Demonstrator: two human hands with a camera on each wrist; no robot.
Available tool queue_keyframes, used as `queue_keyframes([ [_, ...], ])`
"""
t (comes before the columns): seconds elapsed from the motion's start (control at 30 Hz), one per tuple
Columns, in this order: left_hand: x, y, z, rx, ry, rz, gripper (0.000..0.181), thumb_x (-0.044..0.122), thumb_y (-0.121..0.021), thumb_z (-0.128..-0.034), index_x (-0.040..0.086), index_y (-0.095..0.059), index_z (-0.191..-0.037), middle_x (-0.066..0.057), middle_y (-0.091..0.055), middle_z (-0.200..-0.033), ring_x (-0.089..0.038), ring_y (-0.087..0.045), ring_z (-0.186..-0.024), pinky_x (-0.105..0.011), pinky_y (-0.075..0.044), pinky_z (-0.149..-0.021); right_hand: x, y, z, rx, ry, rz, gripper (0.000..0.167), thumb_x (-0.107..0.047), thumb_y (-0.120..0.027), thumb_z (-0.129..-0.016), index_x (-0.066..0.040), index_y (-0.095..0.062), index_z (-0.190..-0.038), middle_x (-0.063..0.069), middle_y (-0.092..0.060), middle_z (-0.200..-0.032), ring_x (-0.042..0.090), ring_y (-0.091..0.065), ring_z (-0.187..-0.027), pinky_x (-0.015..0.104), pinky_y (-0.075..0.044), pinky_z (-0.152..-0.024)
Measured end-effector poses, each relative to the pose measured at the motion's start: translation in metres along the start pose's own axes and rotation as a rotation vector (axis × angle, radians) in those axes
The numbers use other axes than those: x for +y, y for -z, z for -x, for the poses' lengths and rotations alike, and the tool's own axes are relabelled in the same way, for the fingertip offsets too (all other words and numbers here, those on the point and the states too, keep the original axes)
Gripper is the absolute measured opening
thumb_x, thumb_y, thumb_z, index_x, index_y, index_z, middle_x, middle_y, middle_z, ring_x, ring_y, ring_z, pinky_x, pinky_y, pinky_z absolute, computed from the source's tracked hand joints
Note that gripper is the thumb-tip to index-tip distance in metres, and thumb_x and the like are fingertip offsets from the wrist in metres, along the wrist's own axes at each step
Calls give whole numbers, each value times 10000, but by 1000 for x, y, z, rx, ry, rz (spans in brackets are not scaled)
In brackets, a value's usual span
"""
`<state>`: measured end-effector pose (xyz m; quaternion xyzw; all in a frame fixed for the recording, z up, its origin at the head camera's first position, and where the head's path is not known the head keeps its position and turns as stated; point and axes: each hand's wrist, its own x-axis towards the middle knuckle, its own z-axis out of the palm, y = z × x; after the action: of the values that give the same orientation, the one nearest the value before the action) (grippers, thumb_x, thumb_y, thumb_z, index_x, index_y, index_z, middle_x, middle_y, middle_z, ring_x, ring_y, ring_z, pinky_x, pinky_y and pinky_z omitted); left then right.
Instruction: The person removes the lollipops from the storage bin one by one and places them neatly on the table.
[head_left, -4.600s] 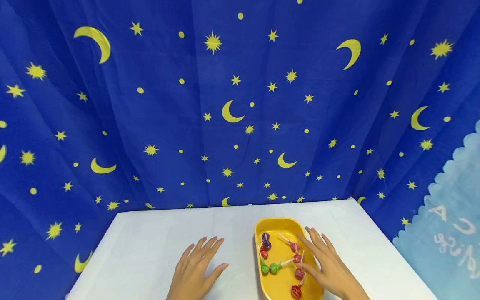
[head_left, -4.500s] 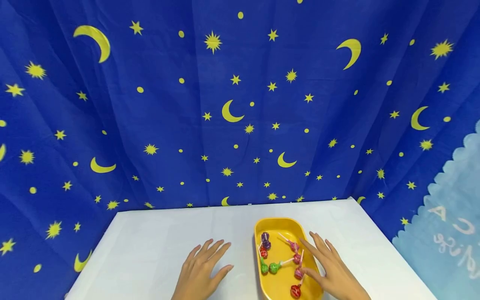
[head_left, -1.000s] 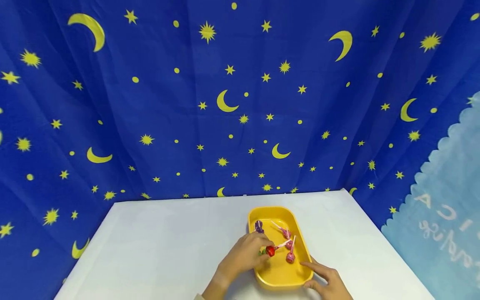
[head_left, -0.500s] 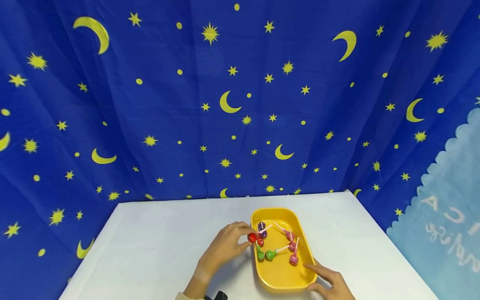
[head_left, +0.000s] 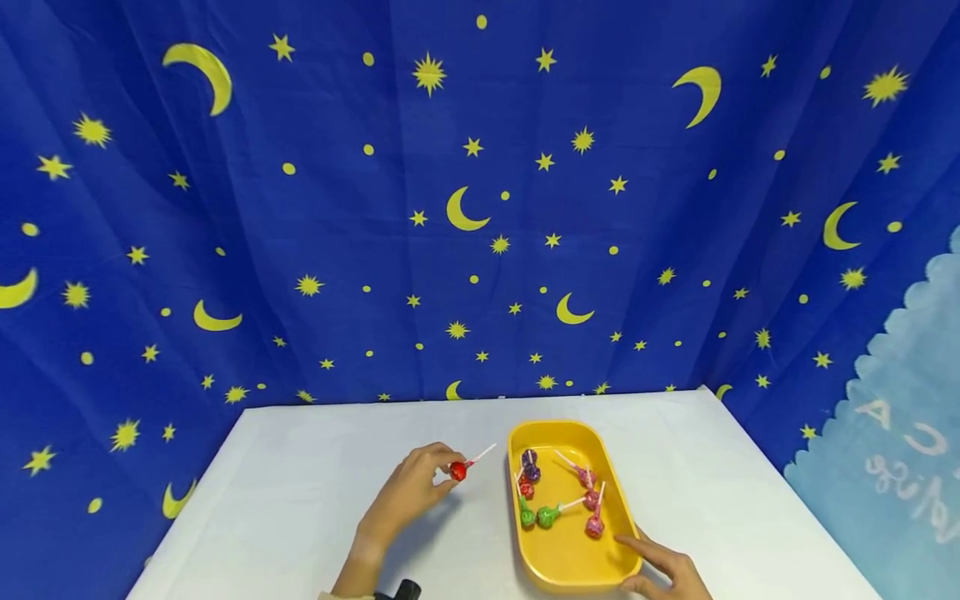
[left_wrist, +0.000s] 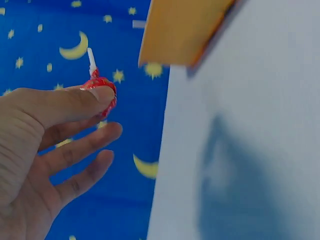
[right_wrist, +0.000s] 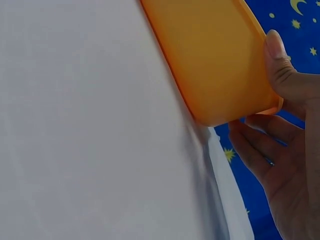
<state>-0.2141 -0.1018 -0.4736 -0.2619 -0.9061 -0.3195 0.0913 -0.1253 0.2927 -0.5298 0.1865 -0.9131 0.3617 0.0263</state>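
Observation:
In the head view my left hand (head_left: 411, 490) is to the left of the yellow tray, raised over the white table. Thumb and forefinger pinch a red lollipop (head_left: 458, 471) by its wrapped head, its white stick pointing up and right. The left wrist view shows the same lollipop (left_wrist: 102, 95) with the other fingers spread apart. My right hand (head_left: 667, 573) grips the near right corner of the yellow tray (head_left: 558, 575), thumb and fingers on either side of its rim. Inside the tray lie green lollipops (head_left: 548, 517), pink ones (head_left: 595, 526), purple ones (head_left: 531, 472) and a red one (head_left: 527, 490).
A white cloth covers the table (head_left: 315, 500). Behind it hangs a blue curtain (head_left: 420, 250) with yellow moons and stars. A light blue scalloped cloth (head_left: 900, 433) with white lettering hangs at the right.
The left hand has lifted the red lollipop out of the tray and carried it left. Earlier both hands were free beside the tray; the right hand now holds its corner.

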Motion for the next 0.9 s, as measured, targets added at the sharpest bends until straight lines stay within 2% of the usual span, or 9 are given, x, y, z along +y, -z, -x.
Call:
queue_keyframes([
  [0.2, -30, 9, 16, 58, 70, -25, 212, -30, -779, -761, 59, -741, -949, 36, -669, -877, -142, -628, -789, -316, -543, -718, -2, -5, 4, 36, 18, 47, 419, -249, -742, -846, -93, -668, -1228, 315, -585, -1253, 131, -569, -1171, 350, -556, -876],
  [0.4, -47, 15, 25, 92, 127, -13, 227, -64, -772, -741, 50, -742, -935, 35, -669, -861, -147, -641, -789, -356, -553, -748, 0, -3, 1, 35, 37, 38, 420, -238, -737, -848, -103, -665, -1239, 304, -584, -1256, 37, -528, -1178, 364, -562, -861],
  [0.5, -53, 19, 28, 106, 172, -13, 227, -75, -771, -734, 47, -743, -923, 27, -669, -848, -149, -635, -778, -361, -551, -744, 0, -4, 0, 63, 78, 45, 421, -201, -753, -831, -108, -671, -1233, 293, -601, -1231, 29, -530, -1168, 308, -564, -848],
  [0.6, -60, 23, 31, 94, 202, -19, 219, -79, -768, -738, 37, -743, -922, 14, -663, -831, -149, -626, -764, -336, -548, -729, 0, -6, 0, 91, 106, 60, 437, -190, -771, -809, -114, -675, -1229, 284, -612, -1216, 47, -542, -1163, 278, -556, -847],
  [0.73, -68, 25, 36, 69, 224, -42, 213, -80, -763, -741, 31, -743, -921, -3, -662, -828, -148, -613, -762, -311, -539, -710, -1, -4, 1, 78, 83, 55, 449, -218, -761, -821, -111, -664, -1247, 272, -610, -1234, 27, -525, -1173, 272, -554, -851],
  [0.9, -73, 28, 43, 59, 276, -61, 225, -86, -763, -732, 36, -746, -920, -16, -671, -849, -155, -612, -774, -335, -534, -714, 0, -4, 2, 76, 107, 53, 464, -229, -763, -818, -97, -660, -1251, 269, -612, -1228, 9, -510, -1179, 261, -554, -850],
])
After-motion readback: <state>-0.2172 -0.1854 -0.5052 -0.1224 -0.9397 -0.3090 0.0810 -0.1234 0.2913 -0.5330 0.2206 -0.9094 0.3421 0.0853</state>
